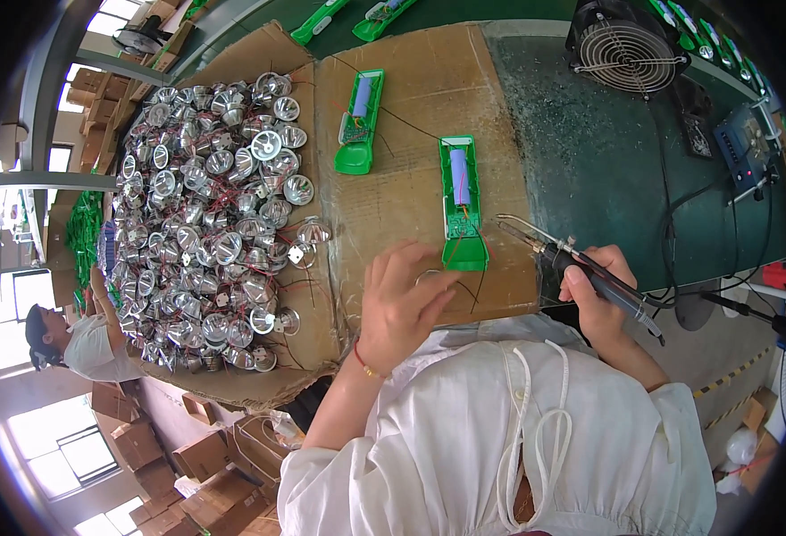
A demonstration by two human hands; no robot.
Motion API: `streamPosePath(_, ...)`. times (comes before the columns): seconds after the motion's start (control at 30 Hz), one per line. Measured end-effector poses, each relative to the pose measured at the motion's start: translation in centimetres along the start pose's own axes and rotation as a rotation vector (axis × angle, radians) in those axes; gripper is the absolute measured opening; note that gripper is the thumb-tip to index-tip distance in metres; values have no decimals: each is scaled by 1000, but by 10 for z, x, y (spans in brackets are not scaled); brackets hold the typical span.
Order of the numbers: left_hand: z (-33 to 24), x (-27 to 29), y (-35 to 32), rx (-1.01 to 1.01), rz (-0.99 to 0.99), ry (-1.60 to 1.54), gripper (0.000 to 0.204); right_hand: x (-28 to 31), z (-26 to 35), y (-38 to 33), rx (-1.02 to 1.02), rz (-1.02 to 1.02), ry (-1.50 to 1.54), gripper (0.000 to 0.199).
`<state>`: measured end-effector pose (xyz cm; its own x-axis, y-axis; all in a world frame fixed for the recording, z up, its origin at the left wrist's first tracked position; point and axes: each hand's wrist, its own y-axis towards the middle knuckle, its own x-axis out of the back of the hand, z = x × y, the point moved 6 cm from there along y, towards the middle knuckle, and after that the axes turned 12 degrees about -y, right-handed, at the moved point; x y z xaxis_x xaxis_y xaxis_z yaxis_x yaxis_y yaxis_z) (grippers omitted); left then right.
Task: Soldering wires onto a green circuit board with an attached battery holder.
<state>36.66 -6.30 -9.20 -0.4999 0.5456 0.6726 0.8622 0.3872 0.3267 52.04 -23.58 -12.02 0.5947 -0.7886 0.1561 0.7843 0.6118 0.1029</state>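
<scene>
Right hand point(600, 290) was wrapped round the handle of a soldering iron point(556, 256), tip pointing away from the body and leftward, just beside the circuit board point(463, 228) but looking apart from it. Left hand point(397, 308) sat at the near end of a green flashlight housing point(464, 257), fingers loosely curled, thumb reaching toward that end; couldn't tell if it pinched anything, fingertips hid it. Housing lay between the hands, a bit beyond them, trough up on the cardboard sheet point(429, 71), with a blue cylindrical cell point(460, 174) in its far half. Second green housing point(355, 161) lay beyond the left hand, slightly left. Heap of reflectors point(223, 223) was left of the left hand; fan point(630, 58) stood well beyond the right one on the green surface point(589, 179), soldering station point(743, 147) off to its right. Handling, my read: shell light, stiff, smooth plastic, likely to skate on cardboard; best held by the side walls or wide near end. Thin leads point(465, 214) and board joints looked fragile, no pulling there. Iron: handle only, metal front presumably hot.
</scene>
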Motion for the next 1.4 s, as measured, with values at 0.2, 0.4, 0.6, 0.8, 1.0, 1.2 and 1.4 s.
streamPosePath(0.2, 0, -24, -9, -36, 143, 173, 19, -7, 1, 0, -3, 35, 7, 16)
streamPosePath(0.4, 12, -25, -15, 55, 136, 38, 14, -5, -4, -3, -18, 34, 43, 17)
streamPosePath(0.6, 27, -23, 12, 419, -37, -362, 9, -12, -9, 2, -12, 49, 16, 16)
streamPosePath(0.8, 30, -26, 19, 431, -35, -302, 10, -17, -12, 5, -95, 50, 63, 16)
streamPosePath(1.0, 31, -26, 18, 438, -43, -302, 11, -21, -15, 7, -118, 78, 68, 14)
streamPosePath(1.2, 31, -27, 15, 433, -42, -301, 11, -18, -15, 4, -146, 72, 59, 13)
streamPosePath(1.4, 32, -25, 16, 454, -45, -318, 11, -14, -13, 7, -98, 38, 136, 13)
